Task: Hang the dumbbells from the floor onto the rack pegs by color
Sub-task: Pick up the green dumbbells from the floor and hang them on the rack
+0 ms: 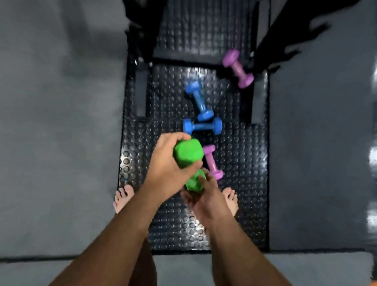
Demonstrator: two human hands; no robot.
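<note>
My left hand grips the handle of a green dumbbell, held above the floor. Below it my right hand closes round a second green dumbbell. On the studded black mat lie two blue dumbbells, touching at one end. A purple dumbbell lies just right of my hands. Another purple dumbbell rests farther off by the rack base. The black rack stands at the top of the view, its pegs blurred.
My bare feet stand at the mat's near part. Grey floor surrounds the mat on both sides. Black rack legs run along the mat's left and right edges.
</note>
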